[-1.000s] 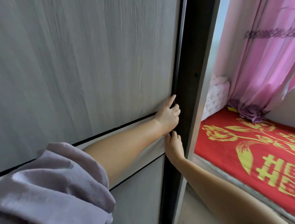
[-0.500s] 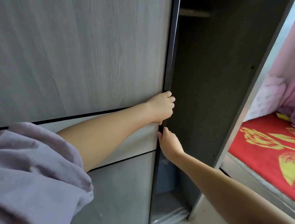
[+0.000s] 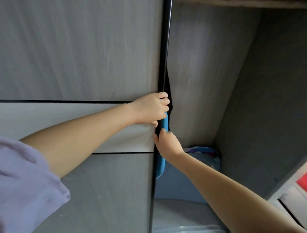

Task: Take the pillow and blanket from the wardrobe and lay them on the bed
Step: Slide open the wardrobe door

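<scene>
A grey wood-grain sliding wardrobe door (image 3: 79,58) fills the left half of the view. My left hand (image 3: 152,108) grips its black right edge, fingers curled around it. Just below, my right hand (image 3: 167,143) holds the same edge. The wardrobe (image 3: 257,99) stands partly uncovered on the right. Inside, low at the back, lies a blue and purple patterned bundle of bedding (image 3: 204,154). A blue soft item (image 3: 163,146) shows right behind the door edge. Whether either is the pillow or the blanket I cannot tell.
The wardrobe's dark side panel (image 3: 265,133) rises on the right, with a shelf (image 3: 240,1) across the top. A corner of the red bed cover (image 3: 303,181) shows past the wardrobe at the far right. My lilac sleeve (image 3: 25,183) fills the lower left.
Both hands have slid the door leftward, widening the gap from a narrow slit to a broad view inside. The bedding has come into view, and the bed has almost left the frame.
</scene>
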The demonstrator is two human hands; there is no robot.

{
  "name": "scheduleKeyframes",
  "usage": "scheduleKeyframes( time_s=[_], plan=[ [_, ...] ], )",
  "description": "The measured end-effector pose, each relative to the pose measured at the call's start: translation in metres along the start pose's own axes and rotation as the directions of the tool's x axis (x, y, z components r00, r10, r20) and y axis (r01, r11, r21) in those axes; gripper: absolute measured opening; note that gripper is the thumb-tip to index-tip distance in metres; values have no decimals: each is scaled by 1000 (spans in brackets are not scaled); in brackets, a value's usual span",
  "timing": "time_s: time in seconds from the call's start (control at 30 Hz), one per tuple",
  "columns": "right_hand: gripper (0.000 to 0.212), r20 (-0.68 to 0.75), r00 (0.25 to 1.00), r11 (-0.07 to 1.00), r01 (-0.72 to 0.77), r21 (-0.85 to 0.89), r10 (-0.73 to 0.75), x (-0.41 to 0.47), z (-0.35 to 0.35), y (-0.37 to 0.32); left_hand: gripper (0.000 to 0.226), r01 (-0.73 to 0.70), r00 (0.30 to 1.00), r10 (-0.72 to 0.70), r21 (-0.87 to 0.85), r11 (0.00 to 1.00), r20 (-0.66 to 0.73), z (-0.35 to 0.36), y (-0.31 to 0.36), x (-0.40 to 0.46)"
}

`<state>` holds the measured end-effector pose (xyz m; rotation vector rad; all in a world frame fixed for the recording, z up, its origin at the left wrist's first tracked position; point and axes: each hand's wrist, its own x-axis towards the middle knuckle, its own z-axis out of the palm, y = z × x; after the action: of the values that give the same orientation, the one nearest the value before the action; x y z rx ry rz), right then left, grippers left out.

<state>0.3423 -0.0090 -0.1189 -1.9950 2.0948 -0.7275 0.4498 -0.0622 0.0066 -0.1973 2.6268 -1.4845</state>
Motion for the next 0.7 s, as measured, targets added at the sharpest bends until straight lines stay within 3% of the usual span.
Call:
scheduleKeyframes(
  time_s=[0.37,0.6,0.7],
  plan=[
    [44,162,978,991,130,32,-133,6,35,-88,27,148,973,-153,45,988,173,10,9,-103],
    [40,210,960,982,177,71,-188,10,48,-124,25,237,945,-245,63,969,217,10,15,-137],
    [30,228,953,979,191,64,-201,12,50,-130,28,253,933,-259,57,966,251,9,15,-143]
  ],
)
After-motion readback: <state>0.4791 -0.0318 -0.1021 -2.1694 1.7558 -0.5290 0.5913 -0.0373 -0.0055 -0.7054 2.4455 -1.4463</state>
